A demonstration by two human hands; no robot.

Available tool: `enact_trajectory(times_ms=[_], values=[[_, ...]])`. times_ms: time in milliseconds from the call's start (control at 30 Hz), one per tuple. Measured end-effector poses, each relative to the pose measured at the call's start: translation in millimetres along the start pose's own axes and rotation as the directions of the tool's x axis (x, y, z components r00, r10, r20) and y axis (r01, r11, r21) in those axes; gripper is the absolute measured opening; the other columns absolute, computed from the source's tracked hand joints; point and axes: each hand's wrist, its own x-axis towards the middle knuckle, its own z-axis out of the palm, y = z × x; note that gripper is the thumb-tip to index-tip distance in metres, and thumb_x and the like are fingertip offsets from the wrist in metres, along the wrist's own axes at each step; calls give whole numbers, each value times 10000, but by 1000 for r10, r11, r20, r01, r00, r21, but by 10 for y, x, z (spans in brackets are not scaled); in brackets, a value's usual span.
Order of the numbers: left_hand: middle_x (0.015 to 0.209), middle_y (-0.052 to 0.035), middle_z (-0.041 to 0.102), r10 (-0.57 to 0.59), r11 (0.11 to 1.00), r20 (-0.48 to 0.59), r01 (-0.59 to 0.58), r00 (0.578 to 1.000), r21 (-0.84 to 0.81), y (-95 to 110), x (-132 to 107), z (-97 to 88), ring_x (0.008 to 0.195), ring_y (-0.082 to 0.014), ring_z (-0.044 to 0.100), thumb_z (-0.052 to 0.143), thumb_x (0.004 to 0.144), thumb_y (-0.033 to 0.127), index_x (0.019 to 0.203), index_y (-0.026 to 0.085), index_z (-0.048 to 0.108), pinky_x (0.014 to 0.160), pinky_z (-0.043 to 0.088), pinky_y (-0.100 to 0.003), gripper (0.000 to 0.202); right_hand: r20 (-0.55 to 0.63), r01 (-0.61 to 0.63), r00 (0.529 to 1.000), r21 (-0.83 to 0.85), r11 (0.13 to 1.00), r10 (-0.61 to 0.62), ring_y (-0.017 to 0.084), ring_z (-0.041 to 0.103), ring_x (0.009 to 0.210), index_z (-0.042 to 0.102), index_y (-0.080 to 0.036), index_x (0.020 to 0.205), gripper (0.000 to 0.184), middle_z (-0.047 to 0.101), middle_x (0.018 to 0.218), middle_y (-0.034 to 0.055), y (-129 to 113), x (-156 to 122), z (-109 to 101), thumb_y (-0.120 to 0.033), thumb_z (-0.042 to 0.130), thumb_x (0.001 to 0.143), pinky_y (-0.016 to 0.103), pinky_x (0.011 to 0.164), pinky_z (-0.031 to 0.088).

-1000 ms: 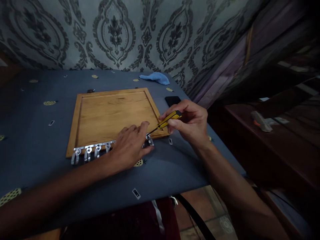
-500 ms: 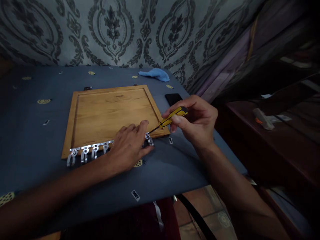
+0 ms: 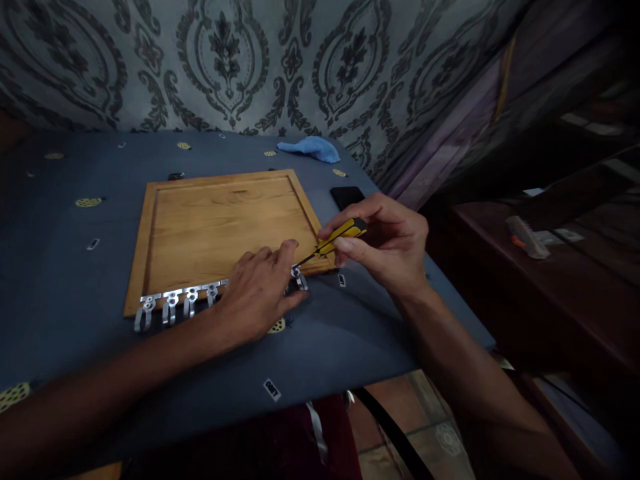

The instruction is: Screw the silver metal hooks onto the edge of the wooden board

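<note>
A framed wooden board point(image 3: 225, 227) lies on the cloth-covered table. Along its near edge runs a metal hook rail point(image 3: 173, 300) with several silver hooks. My left hand point(image 3: 257, 287) is closed over the middle of that rail, its fingers over the board and the thumb below the edge, hiding part of the rail. A yellow-and-black screwdriver point(image 3: 340, 238) is pinched in the fingertips of my right hand point(image 3: 390, 247). It slants down to the left, its tip at the rail's rightmost hook. Any screw under the tip is too small to make out.
The table point(image 3: 345, 347) has a blue patterned cloth. A blue rag point(image 3: 313, 149) lies at the back, and a black phone-like object point(image 3: 347, 197) is just beyond my right hand. A patterned curtain point(image 3: 225, 67) hangs behind. At right stands a dark red surface point(image 3: 545, 293).
My right hand and the screwdriver's handle have shifted slightly left and down, while the tip stays at the rightmost hook. The left hand, rail and board have not visibly moved.
</note>
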Motion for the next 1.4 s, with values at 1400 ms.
enact_trajectory(times_ms=[1400], values=[[798,-12,621,696,718,-181,-682,695,139,234,-619,170,738,-176,560,482,997,178,1032,162,560,761,428,-356,87,-271,85,959,-15,996,-86,77,520,431,652,-253,858,219,647,717,-22,177,18,30,-419,787,815,228,354,412]])
